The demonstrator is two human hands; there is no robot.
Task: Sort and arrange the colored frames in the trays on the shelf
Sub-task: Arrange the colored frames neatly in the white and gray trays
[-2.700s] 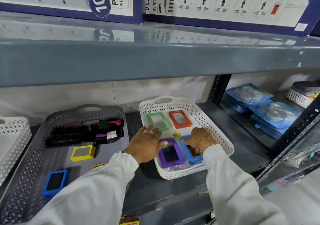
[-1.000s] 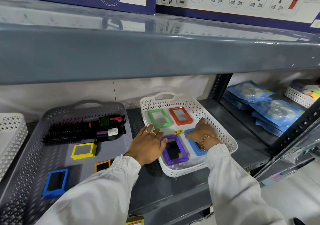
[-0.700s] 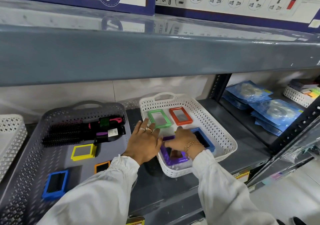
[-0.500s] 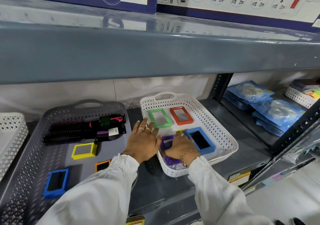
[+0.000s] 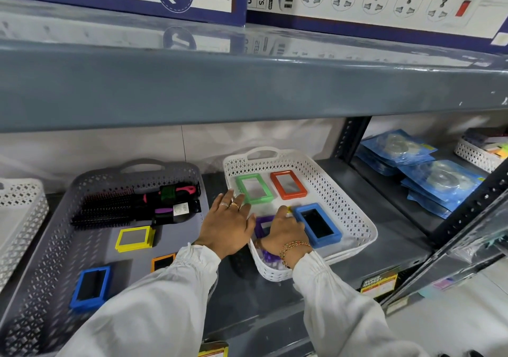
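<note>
Right hand [image 5: 283, 230] grip on the purple frame [image 5: 264, 226] at the white tray's [image 5: 357, 219] near-left, left hand [image 5: 228, 226] flat, holding nothing; frame looks light, rigid plastic, likely slick, so pinch opposite rim edges.

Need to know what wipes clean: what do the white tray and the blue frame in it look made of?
White tray: looks like moulded plastic, matt, with diamond-perforated walls and a built-in handle. Blue frame: probably rubbery silicone or soft plastic, matt, with thick rounded edges around a dark panel; which one is unclear.
</note>
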